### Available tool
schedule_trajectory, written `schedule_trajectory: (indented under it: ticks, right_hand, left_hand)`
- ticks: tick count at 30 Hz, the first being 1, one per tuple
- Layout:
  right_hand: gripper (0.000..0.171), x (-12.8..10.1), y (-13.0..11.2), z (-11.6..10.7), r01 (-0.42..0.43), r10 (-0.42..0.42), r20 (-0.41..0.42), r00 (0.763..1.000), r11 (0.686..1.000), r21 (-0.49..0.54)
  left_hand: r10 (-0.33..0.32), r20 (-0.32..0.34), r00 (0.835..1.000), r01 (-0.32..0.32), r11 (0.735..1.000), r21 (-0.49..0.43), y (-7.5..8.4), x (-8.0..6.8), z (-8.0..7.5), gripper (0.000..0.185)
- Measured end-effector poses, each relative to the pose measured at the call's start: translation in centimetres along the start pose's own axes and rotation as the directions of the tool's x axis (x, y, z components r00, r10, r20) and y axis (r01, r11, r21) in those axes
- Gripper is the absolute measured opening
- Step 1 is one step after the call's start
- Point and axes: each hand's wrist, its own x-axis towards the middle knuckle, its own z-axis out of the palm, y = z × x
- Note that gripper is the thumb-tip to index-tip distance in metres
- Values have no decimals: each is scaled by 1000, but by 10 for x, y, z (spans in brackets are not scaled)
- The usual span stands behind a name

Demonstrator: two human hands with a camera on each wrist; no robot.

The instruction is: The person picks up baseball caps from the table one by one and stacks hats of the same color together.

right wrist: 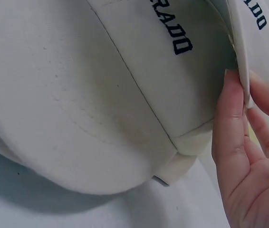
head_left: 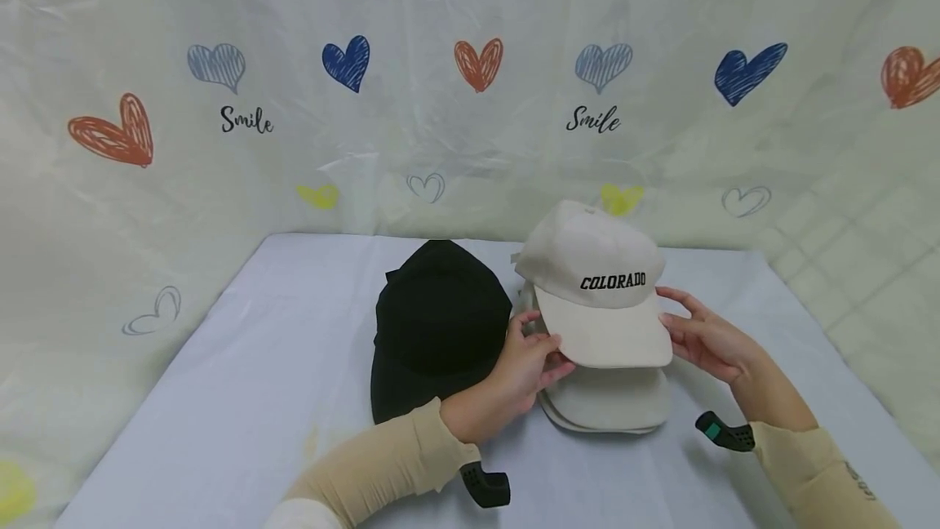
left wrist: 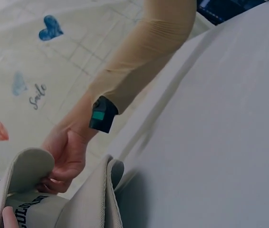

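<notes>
A cream baseball cap (head_left: 595,260) lettered COLORADO is lifted at the top of a stack of matching caps (head_left: 609,402), its front tilted up. My left hand (head_left: 525,362) pinches the left side of its brim, with the fingertips at the edge. On the other side my right hand (head_left: 705,337) pinches the right edge where brim meets crown. In the right wrist view, the right thumb and fingers (right wrist: 232,123) lie on opposite faces of that edge, above another lettered cap (right wrist: 91,109). The left wrist view shows the raised brim (left wrist: 30,171) apart from the brims beneath.
A black cap (head_left: 436,308) sits just left of the cream stack, close to my left hand and forearm. White cloth covers the table (head_left: 279,366). Behind it hangs a pale sheet (head_left: 529,153) printed with hearts. Dark wrist devices (head_left: 723,433) stick out below my wrists.
</notes>
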Motion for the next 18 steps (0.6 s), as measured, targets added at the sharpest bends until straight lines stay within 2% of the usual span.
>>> schedule_trajectory:
  ticks: [6,13,18]
  right_hand:
    - [40,1,-1,-5,-25,25,-5,1000,991,-133]
    - [40,-1,-3,-10,-26,35,23,999,950,-310]
    - [40,-4,-3,-11,-33,50,37,998,936,-350]
  left_hand:
    - [-9,19,1000,8,1000,26,-3,2,-5,45]
    - [-61,30,998,60,997,50,-8,0,-10,40]
    - [-67,29,997,65,995,70,-11,-3,-11,42]
